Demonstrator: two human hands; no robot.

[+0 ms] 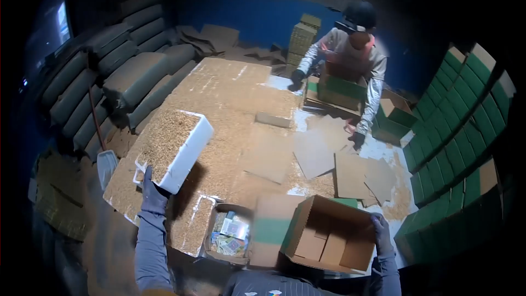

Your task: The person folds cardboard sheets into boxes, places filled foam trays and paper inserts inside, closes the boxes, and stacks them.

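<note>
My left hand (153,187), in a dark glove, grips the near end of a white tray (193,151) heaped with light brown grain-like pieces (164,134). The tray is tilted above the left part of the table. My right hand (382,233), also gloved, holds the right side of an open cardboard box (329,235) at the near edge. Flaps show at the bottom of the box, and nothing else is visible in it. Between my hands, a small box (230,255) holds colourful packets or papers (232,231).
Loose pieces cover the table (224,98). Cardboard sheets (315,151) lie at its centre right. A co-worker (356,55) stands across it beside a green and brown box (342,92). Green boxes (455,115) are stacked at right, full sacks (134,77) at left.
</note>
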